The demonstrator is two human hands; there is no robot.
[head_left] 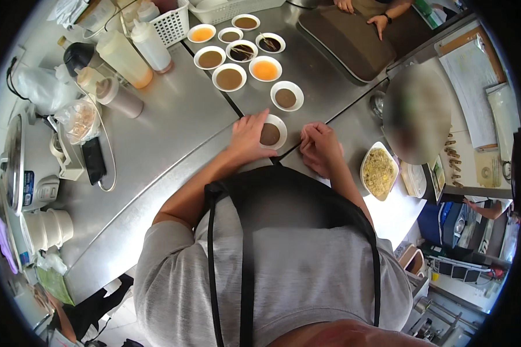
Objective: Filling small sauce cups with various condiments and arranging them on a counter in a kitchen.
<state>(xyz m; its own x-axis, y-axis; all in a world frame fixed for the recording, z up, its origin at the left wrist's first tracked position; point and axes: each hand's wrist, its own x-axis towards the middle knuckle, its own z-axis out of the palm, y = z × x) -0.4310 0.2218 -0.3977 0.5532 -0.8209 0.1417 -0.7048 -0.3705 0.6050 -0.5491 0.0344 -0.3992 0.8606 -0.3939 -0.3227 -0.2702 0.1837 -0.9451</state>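
Observation:
Close in front of me stands a small white bowl of grey-brown sauce point(270, 134). My left hand point(249, 139) curves around its left side, with the thumb at the near rim. Just right of that bowl, apart from it, my right hand point(320, 146) is curled closed over the steel counter; whatever its fingers may hold is hidden. Beyond my hands sits another bowl of brown sauce point(285, 98). Farther off, several white bowls are grouped, among them one of orange sauce point(265, 70) and one of dark sauce with thin strips point(241, 52).
A white dish of fried rice point(379, 173) stands to my right. At the far right, another person's hand point(378, 25) rests on a brown tray point(347, 46). Squeeze bottles point(151, 47) and a white basket point(171, 26) line the left, near a black device with a cord point(93, 159).

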